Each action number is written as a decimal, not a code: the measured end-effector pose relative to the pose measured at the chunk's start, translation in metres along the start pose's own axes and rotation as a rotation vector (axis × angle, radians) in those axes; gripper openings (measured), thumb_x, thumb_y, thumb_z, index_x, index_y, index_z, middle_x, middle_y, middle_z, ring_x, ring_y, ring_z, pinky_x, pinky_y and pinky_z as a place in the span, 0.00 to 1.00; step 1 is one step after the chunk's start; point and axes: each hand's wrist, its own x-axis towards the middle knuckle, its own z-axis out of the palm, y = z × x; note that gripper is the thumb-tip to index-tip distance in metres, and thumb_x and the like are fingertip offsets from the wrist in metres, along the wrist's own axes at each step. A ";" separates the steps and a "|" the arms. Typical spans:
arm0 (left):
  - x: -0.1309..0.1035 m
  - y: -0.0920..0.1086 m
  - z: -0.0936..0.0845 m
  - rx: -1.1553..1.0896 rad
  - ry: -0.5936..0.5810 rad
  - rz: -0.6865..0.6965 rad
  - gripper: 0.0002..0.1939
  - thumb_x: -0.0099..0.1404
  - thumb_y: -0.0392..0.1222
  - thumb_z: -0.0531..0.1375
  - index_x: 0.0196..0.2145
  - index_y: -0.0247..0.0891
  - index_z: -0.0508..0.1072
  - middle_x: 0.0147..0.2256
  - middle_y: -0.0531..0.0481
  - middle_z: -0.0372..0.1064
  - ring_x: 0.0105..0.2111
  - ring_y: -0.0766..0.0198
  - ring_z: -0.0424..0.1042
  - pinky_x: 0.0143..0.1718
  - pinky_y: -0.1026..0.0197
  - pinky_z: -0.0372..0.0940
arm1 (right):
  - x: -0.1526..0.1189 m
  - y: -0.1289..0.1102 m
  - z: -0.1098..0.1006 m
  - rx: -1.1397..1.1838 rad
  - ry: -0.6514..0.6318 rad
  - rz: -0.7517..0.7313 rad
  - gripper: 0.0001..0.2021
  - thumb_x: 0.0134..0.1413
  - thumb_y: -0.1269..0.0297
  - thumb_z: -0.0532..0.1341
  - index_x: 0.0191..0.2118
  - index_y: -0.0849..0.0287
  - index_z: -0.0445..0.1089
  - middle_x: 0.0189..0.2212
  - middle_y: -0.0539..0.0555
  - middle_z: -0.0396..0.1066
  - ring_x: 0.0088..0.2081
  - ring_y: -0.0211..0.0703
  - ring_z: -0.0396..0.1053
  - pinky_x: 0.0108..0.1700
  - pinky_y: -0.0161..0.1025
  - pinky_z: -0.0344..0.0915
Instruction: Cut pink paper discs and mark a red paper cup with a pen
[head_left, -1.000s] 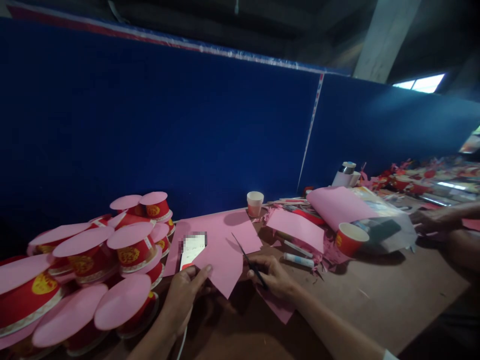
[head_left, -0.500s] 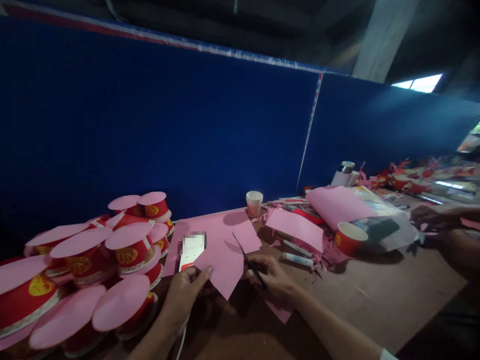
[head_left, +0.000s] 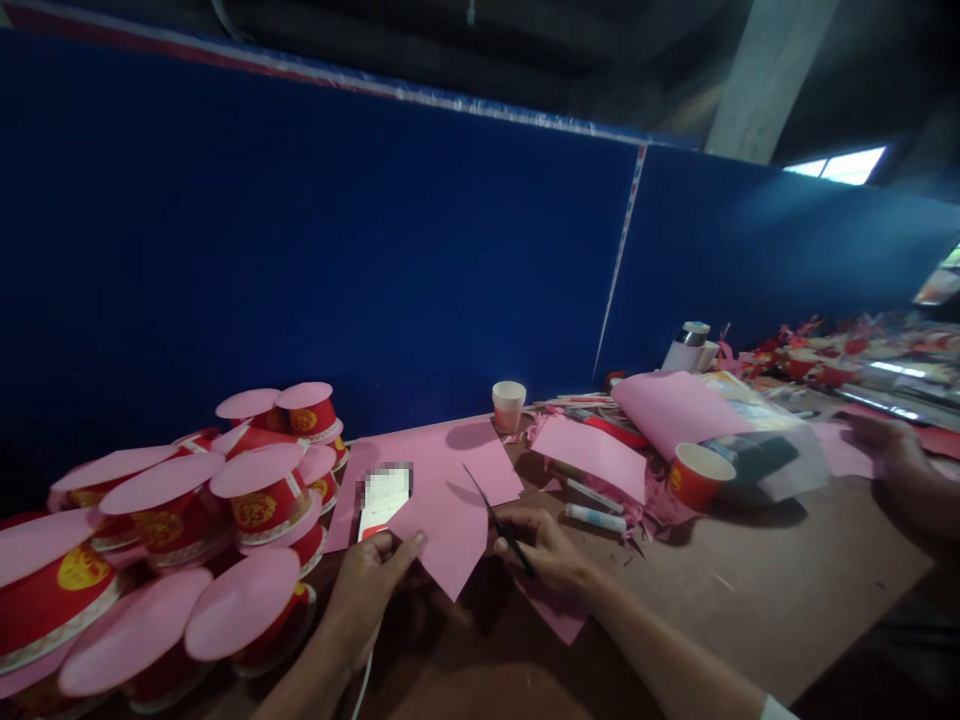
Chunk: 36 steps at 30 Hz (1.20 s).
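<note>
Pink paper sheet point(head_left: 454, 545), one: near centre of the table point(head_left: 675, 610), partly in front of a smartphone point(head_left: 374, 515). Left hand point(head_left: 379, 570): thumb and fingers pinching the sheet's left edge. Right hand point(head_left: 541, 548): gripping scissors point(head_left: 517, 553) by the handles, blade pointing far-left at the sheet's right edge; blade opening cannot be told. Handling, advised: left fingers clear of the blade line; paper taut; turn paper, not wrist; larger pink sheet point(head_left: 420, 455) behind kept out of the cut.

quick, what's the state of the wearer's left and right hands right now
Left hand: closed, pinching the pink paper between thumb and fingers.
Right hand: closed, holding the scissors by the handles.
</note>
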 end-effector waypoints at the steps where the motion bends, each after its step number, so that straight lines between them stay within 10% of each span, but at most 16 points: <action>1: -0.001 0.001 0.001 -0.005 0.007 -0.006 0.16 0.47 0.49 0.65 0.20 0.35 0.67 0.19 0.54 0.68 0.21 0.67 0.66 0.26 0.63 0.64 | 0.000 0.000 0.000 -0.005 0.000 0.006 0.13 0.50 0.57 0.61 0.34 0.63 0.71 0.21 0.47 0.60 0.21 0.31 0.52 0.22 0.29 0.50; 36: -0.001 0.005 0.002 -0.024 0.056 0.035 0.18 0.42 0.53 0.66 0.20 0.34 0.69 0.18 0.53 0.67 0.21 0.64 0.67 0.26 0.62 0.62 | 0.001 0.010 -0.008 -0.040 -0.034 0.081 0.19 0.51 0.56 0.61 0.46 0.60 0.70 0.21 0.48 0.64 0.20 0.32 0.55 0.21 0.29 0.53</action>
